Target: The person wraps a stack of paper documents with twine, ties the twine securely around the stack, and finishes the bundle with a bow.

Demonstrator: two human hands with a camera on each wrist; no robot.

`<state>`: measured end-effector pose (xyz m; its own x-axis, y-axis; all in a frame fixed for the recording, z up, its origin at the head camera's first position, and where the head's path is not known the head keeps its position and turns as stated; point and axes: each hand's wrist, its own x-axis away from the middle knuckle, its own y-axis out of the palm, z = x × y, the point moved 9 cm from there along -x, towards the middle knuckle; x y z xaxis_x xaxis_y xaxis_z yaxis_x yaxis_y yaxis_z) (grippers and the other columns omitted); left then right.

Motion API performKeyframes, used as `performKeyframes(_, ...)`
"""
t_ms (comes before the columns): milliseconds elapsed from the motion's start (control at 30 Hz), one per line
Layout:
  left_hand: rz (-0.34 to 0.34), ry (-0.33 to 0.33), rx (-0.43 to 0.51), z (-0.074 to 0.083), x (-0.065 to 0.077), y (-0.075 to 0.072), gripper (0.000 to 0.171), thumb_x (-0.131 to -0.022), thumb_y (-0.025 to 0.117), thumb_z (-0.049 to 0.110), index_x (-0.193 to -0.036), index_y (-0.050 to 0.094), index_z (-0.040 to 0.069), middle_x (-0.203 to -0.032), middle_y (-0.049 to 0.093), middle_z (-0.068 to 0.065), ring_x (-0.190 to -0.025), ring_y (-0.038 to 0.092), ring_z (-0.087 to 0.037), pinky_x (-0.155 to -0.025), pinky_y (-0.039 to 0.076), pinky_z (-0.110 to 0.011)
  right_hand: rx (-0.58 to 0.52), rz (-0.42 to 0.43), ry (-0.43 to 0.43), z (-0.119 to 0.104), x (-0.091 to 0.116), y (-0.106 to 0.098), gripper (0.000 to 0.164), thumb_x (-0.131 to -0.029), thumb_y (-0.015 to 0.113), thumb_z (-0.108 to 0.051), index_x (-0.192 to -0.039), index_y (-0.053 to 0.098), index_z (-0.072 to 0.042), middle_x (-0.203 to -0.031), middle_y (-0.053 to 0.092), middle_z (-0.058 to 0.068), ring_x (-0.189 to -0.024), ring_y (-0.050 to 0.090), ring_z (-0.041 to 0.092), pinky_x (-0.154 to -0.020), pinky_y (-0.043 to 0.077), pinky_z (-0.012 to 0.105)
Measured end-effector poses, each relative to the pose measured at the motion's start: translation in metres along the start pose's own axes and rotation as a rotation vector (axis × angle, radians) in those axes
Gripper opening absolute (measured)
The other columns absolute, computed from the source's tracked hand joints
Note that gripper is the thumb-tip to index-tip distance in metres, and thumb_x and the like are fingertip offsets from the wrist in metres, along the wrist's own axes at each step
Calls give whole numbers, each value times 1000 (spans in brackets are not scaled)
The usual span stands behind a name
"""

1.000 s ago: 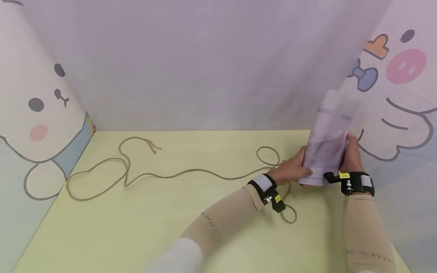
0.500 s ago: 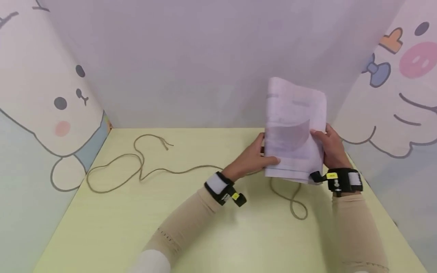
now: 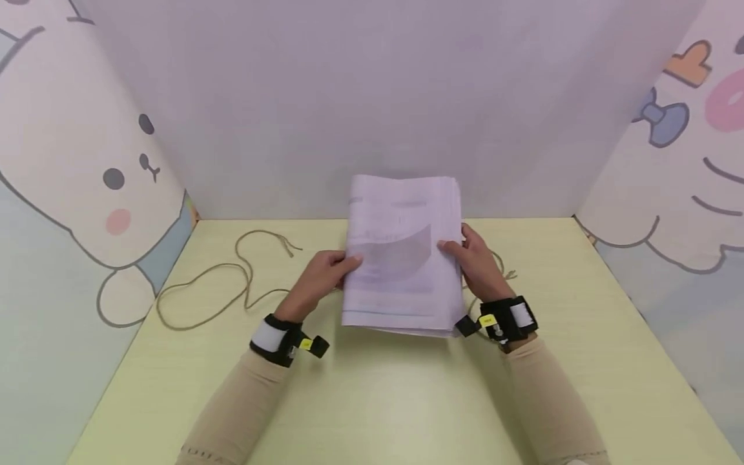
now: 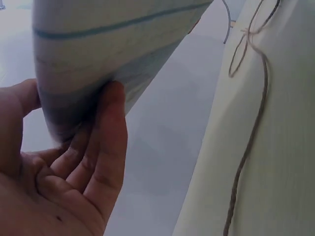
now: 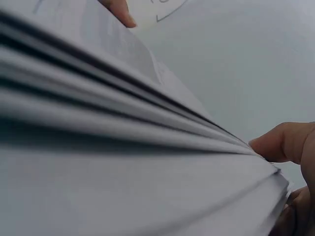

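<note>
A folded stack of printed paper is held up over the middle of the table, its front tilted toward me. My left hand pinches its left edge, thumb in front. In the left wrist view, that edge is a rounded fold, with the fingers behind it. On the opposite side, my right hand grips the edge with its thumb on the front. Several loose page layers fan apart in the right wrist view. Behind the paper, a thin brown cord lies across the table, its middle hidden.
The pale yellow tabletop meets a plain lilac backdrop at the rear. Cartoon-printed side panels stand at left and right. A frayed cord end shows right of the paper.
Both hands have brought the paper from the right side to the middle. It has turned from narrow and slanted to nearly square-on. The cord keeps its place on the table.
</note>
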<state>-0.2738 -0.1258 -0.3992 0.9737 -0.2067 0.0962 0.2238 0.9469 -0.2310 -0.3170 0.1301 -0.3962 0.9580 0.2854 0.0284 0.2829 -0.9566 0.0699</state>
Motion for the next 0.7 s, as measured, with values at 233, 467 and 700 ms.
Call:
performKeyframes(233,7,-82,-18,-27,12,-25,36,-91,59,32,-110,50,3,-76,65,-10,-65,63,-19,-62,52,-33,61,-104,14,12,1,34,53,-93,59,-21,-137,34,-8,-115,58,22,-97,64,27,-74,53,41)
performKeyframes(467,49,-72,-37,-31,11,-38,39,-93,55,40,-88,56,1,-70,59,-7,-58,58,-18,-57,52,-37,81,-107,31,18,2,43,49,-93,59,-21,-135,37,-8,-112,59,22,-96,64,27,-74,53,41)
performKeyframes(700,90,-121,-105,-40,13,-54,42,-92,54,42,-89,62,2,-71,58,-5,-58,57,-15,-61,52,-38,59,-145,68,34,-1,61,47,-94,56,-17,-134,35,-7,-114,57,24,-97,64,28,-73,53,44)
